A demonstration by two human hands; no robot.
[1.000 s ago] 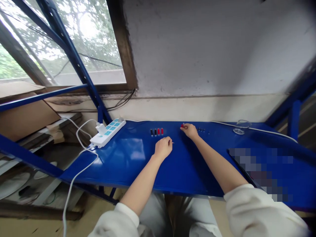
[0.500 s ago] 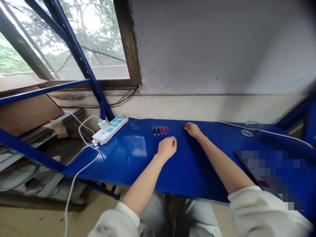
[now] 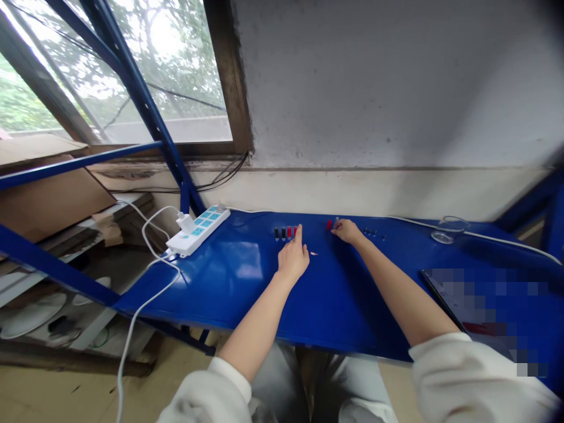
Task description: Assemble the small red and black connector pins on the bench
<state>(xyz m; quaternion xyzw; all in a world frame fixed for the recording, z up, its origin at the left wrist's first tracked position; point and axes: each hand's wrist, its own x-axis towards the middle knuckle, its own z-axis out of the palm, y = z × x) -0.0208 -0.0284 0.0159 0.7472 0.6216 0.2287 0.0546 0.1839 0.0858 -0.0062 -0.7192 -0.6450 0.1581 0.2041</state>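
Pinching pale piece [image 3: 337, 221] — right hand [image 3: 347, 231]; clear dish [image 3: 442, 238], contents unclear.

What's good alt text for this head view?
A person's left hand extends its index finger towards a row of small black and red cylinders on a blue table; the right hand is at a pale piece beside another red cylinder. Power strip at left.

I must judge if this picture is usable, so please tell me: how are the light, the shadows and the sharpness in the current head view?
In the head view, the window is washed out in places; pale glare marks the blue tabletop; a dark shadow lies beside the right forearm; the small dark parts near the right hand are too small to identify.
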